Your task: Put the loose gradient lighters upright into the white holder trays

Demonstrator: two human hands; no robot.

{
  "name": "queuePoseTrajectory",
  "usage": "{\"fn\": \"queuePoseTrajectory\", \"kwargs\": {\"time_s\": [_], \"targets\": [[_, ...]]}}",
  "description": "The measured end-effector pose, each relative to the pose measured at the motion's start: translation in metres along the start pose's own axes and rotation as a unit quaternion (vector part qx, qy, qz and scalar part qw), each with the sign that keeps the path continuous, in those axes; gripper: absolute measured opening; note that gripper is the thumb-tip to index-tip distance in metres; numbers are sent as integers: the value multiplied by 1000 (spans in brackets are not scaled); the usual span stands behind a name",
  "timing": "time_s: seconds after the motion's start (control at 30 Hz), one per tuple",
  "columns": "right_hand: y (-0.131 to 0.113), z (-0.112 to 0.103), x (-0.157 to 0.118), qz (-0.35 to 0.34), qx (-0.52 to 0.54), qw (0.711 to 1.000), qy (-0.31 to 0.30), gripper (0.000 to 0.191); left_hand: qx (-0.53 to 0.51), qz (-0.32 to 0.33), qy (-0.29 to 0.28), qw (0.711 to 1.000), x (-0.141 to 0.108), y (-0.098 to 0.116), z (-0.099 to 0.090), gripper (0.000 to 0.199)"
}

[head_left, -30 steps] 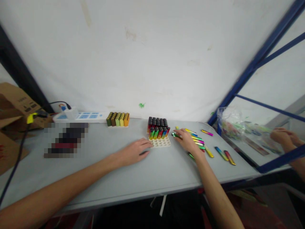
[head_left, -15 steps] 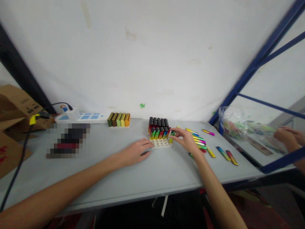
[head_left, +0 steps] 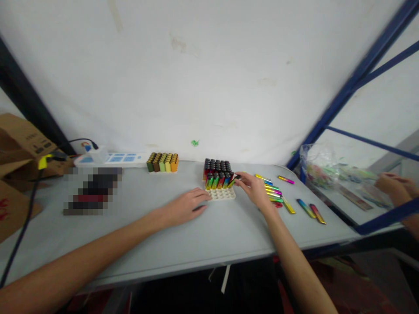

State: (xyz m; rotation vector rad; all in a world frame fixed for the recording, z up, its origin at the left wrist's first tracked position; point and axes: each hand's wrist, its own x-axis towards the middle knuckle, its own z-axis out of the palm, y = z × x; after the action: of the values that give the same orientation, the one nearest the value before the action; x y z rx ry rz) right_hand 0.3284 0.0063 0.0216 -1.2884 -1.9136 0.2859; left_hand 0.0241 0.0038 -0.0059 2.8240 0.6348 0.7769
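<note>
A white holed tray stands on the table, with rows of lighters upright in its back part, black tops up. The row nearest me has colourful bodies; the holes in front of it are bare. My right hand pinches a lighter by its dark top end. This lighter leans, its yellow-green lower end at the right end of the front row; whether it is in a hole, I cannot tell. My left hand lies flat on the table, fingers stretched out, fingertips at the tray's left edge.
Several loose shiny lighter sleeves or bodies lie to the right. Further left stands a block of yellow-topped lighters, beside a power strip. Cardboard boxes are far left. Beyond a blue frame, another person's hands show.
The lighter in my right hand has gone from near upright to leaning, its lower end now against the front row. My left hand has stayed in place.
</note>
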Motion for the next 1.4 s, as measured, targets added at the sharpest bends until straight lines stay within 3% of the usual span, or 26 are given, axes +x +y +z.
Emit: {"fn": "queuePoseTrajectory", "kwargs": {"time_s": [0.17, 0.3, 0.5, 0.67, 0.87, 1.0, 1.2, 1.4], "targets": [[0, 1, 1, -29, -35, 999, -26, 36, -1, 0, 2, 1000, 1, 2, -1, 26], [-3, 5, 0, -79, -126, 988, -39, 43, -3, -5, -3, 1000, 1, 3, -2, 26], [-4, 1, -3, -71, -161, 983, -54, 49, -7, -5, 2, 1000, 0, 3, -3, 27], [6, -24, 1, -9, -180, 983, -40, 40, -6, -4, 2, 1000, -1, 1, -1, 29], [21, -67, -6, 93, -256, 949, -160, 15, 0, -2, 4, 1000, -2, -1, 0, 32], [27, -80, -15, 144, -259, 926, -234, 6, 7, -7, -12, 1000, -2, 0, 0, 33], [35, -62, -14, 149, -293, 931, -160, 12, 13, -19, -29, 999, -2, 4, -4, 38], [23, -48, -7, 125, -266, 942, -164, 31, 6, -11, -26, 1000, -3, 4, -6, 42]]}}
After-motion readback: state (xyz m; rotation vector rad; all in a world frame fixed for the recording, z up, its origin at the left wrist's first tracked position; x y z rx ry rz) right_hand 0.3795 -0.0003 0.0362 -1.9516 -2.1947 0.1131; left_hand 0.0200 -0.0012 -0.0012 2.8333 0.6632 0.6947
